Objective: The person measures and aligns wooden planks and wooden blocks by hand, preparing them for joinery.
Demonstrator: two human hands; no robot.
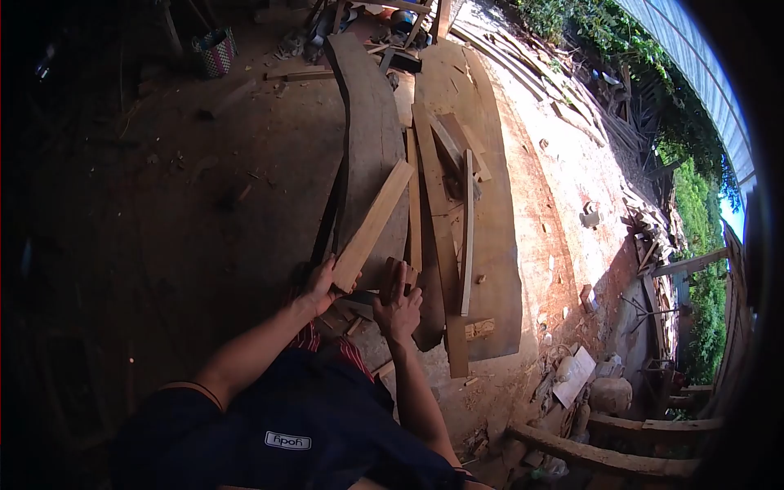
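We logged the held plank slanting over the curved slab, its lower end nearest our body and its far end close to that slab's right edge; whether its underside touched the slab we could not tell. Our left hand was closed about the lower end, fingers wrapped at the edges, opened only as wide as the wood required; our right hand had its index finger extended along a dark block, the other fingers partly bent; whether it gripped the block or merely touched it we could not tell.

Handling, as judged: the plank looked stiff, moderately light and not fragile; its sawn faces seemed dry and unlikely to slip, though edges might splinter; held at one end it would feel tip-heavy, so a hold on both long edges nearer the middle would balance it better. The block looked compact and rigid, best taken across its sides.

Count: held plank, one; dark block, one; large slabs, two, the curved one and the broad slab to its right; long narrow strips on or beside the slabs, three; shorter offcuts overlapped, so their number stayed uncertain; checkered basket, one.
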